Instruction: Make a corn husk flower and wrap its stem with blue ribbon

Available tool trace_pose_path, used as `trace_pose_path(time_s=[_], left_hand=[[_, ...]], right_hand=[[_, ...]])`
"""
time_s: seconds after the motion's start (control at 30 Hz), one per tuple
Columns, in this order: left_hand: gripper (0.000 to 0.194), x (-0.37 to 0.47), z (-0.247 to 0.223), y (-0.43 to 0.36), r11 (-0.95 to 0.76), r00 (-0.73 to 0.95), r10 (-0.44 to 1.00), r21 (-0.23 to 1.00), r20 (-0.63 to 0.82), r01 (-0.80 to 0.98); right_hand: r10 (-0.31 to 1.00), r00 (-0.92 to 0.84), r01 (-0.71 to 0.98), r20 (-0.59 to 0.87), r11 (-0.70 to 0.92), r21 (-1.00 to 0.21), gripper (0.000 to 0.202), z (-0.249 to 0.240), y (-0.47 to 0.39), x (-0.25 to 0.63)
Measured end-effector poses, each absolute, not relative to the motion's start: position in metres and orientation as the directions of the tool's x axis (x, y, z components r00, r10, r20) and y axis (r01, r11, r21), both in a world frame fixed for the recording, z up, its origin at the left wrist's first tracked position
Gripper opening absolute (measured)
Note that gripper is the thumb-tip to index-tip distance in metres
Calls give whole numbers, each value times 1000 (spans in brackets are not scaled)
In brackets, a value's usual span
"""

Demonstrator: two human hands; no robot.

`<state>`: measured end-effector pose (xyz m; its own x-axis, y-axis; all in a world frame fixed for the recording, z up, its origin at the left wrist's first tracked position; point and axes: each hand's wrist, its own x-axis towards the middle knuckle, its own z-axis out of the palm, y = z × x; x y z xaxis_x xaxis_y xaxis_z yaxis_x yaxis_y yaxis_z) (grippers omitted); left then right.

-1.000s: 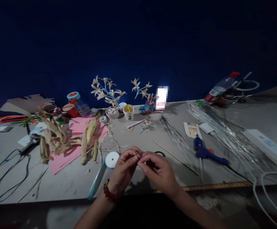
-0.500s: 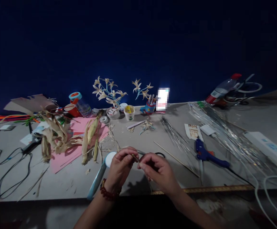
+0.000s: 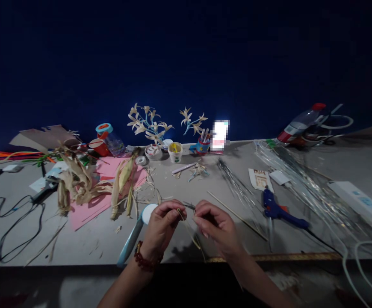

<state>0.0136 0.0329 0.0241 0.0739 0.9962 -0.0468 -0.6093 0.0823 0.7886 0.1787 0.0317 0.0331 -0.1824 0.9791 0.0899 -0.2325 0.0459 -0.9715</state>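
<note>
Near the table's front edge, my left hand (image 3: 166, 220) is closed in a pinch on a thin husk strip (image 3: 192, 238), which hangs down to the right from the fingertips. My right hand (image 3: 216, 224) is close beside it on the right, thumb and fingers pressed together; what they hold, if anything, is too small to make out. A thin dark piece shows between the two hands. Left of my left hand lies a light blue tool (image 3: 131, 241) with a round white end. A thin stick (image 3: 237, 214) lies beyond my right hand.
Dried corn husks (image 3: 83, 184) lie on pink paper (image 3: 90, 211) at left, near black cables. Husk flowers (image 3: 147, 122), small tubs (image 3: 175, 153) and a lit phone (image 3: 219, 134) stand at the back. A blue glue gun (image 3: 279, 209), wires (image 3: 237, 182) and a power strip (image 3: 361, 199) are at right.
My right hand has moved slightly right, away from my left hand, and the gap between them is wider. The strip now hangs loose below my left fingertips.
</note>
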Motion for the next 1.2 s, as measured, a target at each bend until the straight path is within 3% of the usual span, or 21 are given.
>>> trace_pose_path(time_s=[0.1,0.17,0.3,0.43,0.93,1.2], left_hand=[[23,14,24,32,82,80,996,799,-42,-596],[24,14,25,31,80,87,996,797,-35,-598],[22,16,26,28,81,84,996,792,-38,-605],[20,16,28,25,79,76,996,799,-42,-597],[9,16,27,19,-49,67,993,848,99,-527],[4,8,17,22,-199,37,973,910,227,-364]], right_hand=[[982,-182,-233,57,14,-972,21,34,31,182],[977,-181,-197,109,73,-978,17,38,28,182],[908,-146,-77,393,386,-919,5,48,25,177],[774,-167,56,611,626,-778,16,54,27,172],[742,-188,196,643,670,-716,22,49,26,170],[667,-326,492,670,725,-482,18,66,24,180]])
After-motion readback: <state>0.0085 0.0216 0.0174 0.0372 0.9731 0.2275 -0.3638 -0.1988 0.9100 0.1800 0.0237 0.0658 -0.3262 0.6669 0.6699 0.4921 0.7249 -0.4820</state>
